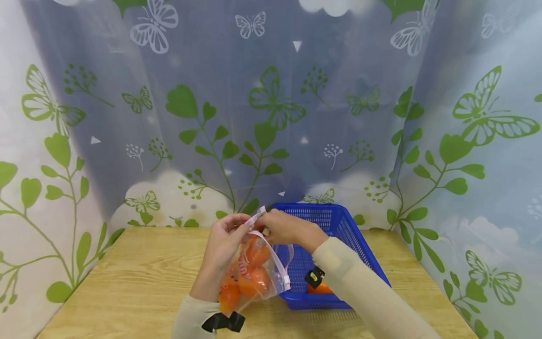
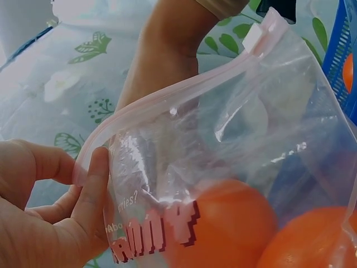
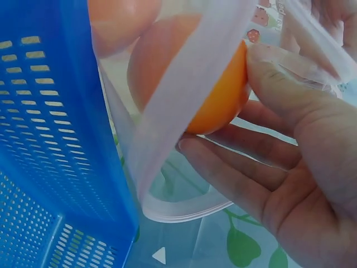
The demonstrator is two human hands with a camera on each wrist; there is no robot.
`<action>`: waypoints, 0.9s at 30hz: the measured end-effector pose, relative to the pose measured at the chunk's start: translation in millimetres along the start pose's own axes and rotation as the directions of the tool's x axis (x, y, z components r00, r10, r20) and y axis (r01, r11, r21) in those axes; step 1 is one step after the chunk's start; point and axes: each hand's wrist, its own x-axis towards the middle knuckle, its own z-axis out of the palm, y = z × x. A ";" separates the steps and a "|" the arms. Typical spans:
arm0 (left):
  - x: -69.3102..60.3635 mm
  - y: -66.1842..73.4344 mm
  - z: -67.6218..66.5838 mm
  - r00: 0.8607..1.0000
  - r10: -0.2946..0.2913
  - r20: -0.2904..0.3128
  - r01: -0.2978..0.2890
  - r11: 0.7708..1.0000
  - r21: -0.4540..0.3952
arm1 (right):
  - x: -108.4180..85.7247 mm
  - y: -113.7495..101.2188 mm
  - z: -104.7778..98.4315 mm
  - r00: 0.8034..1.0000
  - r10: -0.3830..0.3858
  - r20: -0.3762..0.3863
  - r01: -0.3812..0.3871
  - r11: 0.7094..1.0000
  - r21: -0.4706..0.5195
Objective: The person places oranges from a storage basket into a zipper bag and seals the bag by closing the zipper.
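A clear zip-slider bag (image 2: 245, 128) with pink printing and a pale pink zip edge hangs between my hands with its mouth open. Several oranges (image 1: 254, 282) lie inside it. My left hand (image 1: 222, 247) pinches the zip edge at one corner between thumb and fingers. Reaching in at the mouth, my right hand (image 3: 301, 151) holds an orange (image 3: 226, 100) with thumb and fingertips, partly behind the zip band in the right wrist view. In the head view, that orange is mostly hidden by my right hand.
A blue perforated basket (image 1: 364, 245) stands right of the bag, under my right forearm. One more orange (image 1: 319, 288) shows at the basket's near end, partly covered by the wrist camera. Beneath is a wooden table (image 1: 139, 273); patterned curtains (image 1: 220, 94) enclose its back and sides.
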 end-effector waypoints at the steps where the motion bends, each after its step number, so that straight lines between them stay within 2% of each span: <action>1: 0.0 0.3 -0.2 1.000 -0.001 0.002 0.001 1.000 0.004 | -0.3 0.3 0.2 1.000 0.000 -0.001 0.000 1.000 0.004; 13: -0.5 0.4 -0.8 1.000 0.004 0.011 -0.004 1.000 0.015 | -6.0 6.8 4.8 0.998 -0.051 -0.021 0.051 0.999 0.011; 22: 0.4 0.7 -1.2 1.000 0.012 0.012 -0.011 1.000 -0.009 | -22.4 10.3 -20.7 0.997 -0.069 -0.033 0.072 0.993 0.098; 27: -0.1 0.6 -2.0 1.000 0.003 0.007 -0.003 1.000 -0.013 | -34.2 17.6 -31.1 1.000 -0.009 -0.029 0.012 0.996 0.086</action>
